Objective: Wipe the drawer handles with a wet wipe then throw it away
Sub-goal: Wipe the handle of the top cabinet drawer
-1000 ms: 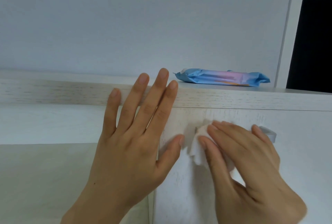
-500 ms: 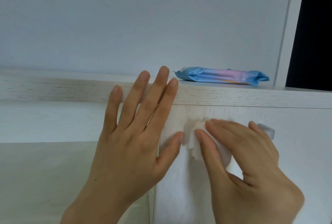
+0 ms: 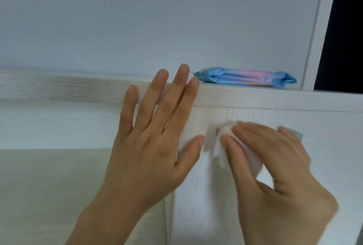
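Note:
A white wet wipe (image 3: pixel 221 147) is wrapped over the drawer handle (image 3: pixel 297 134), whose grey right end shows past my fingers. My right hand (image 3: pixel 275 168) pinches the wipe around the handle, thumb below and fingers on top. My left hand (image 3: pixel 157 136) lies flat with straight, spread fingers against the whitewashed drawer front (image 3: pixel 206 195), its fingertips reaching up over the top edge of the cabinet. Most of the handle is hidden under the wipe and my right hand.
A blue and pink pack of wet wipes (image 3: pixel 245 77) lies on the cabinet top (image 3: pixel 255 99) by the grey wall. A dark doorway (image 3: pixel 343 28) opens at the right. A pale surface (image 3: pixel 59 195) sits lower left beside the cabinet.
My right hand with the wipe has slid a little leftward along the handle. My left hand stays pressed in the same place.

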